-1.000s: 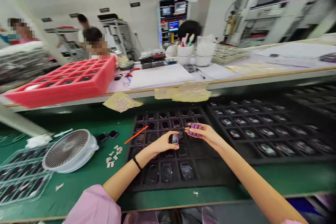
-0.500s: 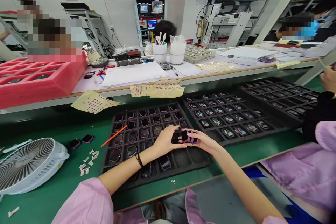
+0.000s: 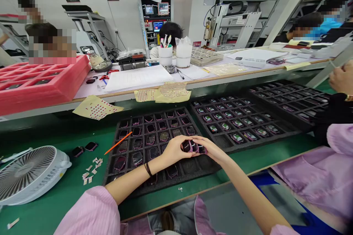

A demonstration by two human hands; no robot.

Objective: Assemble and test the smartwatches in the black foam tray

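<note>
Between my two hands is a small row of smartwatch cases (image 3: 193,146), with dark screens and purple frames, held over the near right part of a black foam tray. My left hand (image 3: 175,149) curls round the left end of the row, thumb below and fingers above. At the other end, my right hand (image 3: 210,148) has its fingers closed over the top and side. My palms hide part of the cases. Underneath, the foam tray (image 3: 205,163) carries many similar watch cases in its compartments, and an orange stick (image 3: 118,143) lies across its left edge.
A white fan (image 3: 33,174) stands at the left, near two loose watches (image 3: 85,148) and small white scraps (image 3: 93,169). Another foam tray (image 3: 223,140) of watches adjoins on the right. A raised shelf edge (image 3: 220,78) runs across the back. A co-worker's hand (image 3: 342,79) is at far right.
The held watch cases have turned so that their dark screens face up more toward me. Both hands stay closed round them in nearly the same place. The whole view has shifted slightly.
</note>
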